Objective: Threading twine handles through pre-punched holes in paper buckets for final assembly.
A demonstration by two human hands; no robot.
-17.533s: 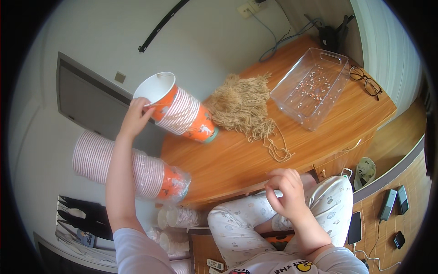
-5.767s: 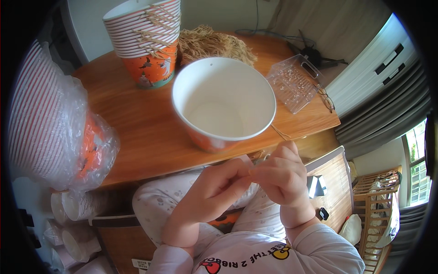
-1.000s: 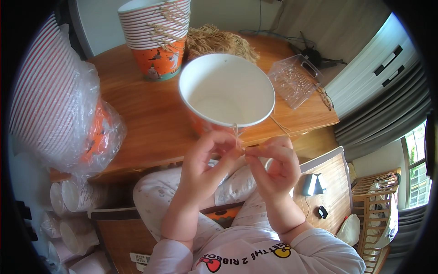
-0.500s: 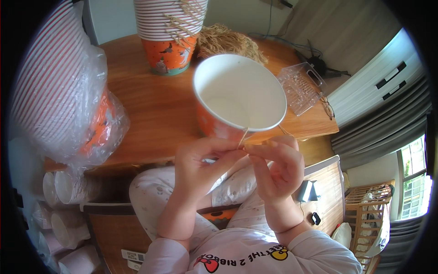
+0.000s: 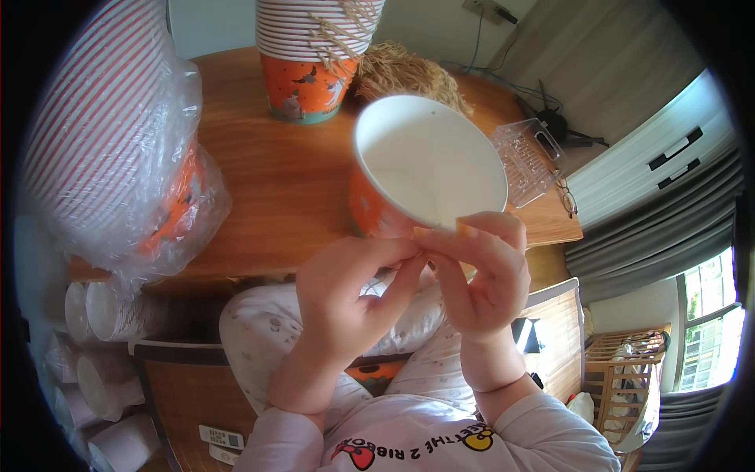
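Note:
An orange paper cup [image 5: 425, 165] with a white inside tilts toward me just above the table's near edge. My left hand [image 5: 350, 295] and my right hand [image 5: 484, 271] meet at its near rim, thumbs and forefingers pinched together on the rim. I cannot tell whether a thin strand lies between the fingertips. A small hole shows near the cup's far rim.
A stack of matching cups [image 5: 311, 55] stands at the back of the wooden table [image 5: 259, 189], beside a pile of straw-coloured twine [image 5: 401, 71]. A plastic-wrapped sleeve of cups [image 5: 110, 141] lies at the left. A clear plastic box [image 5: 528, 157] and glasses [image 5: 566, 200] are at the right. More cups [image 5: 94, 315] sit below left.
The cup has shifted right and nearer to me. My fingertips have closed together at its near rim, and the thin strand seen earlier no longer shows.

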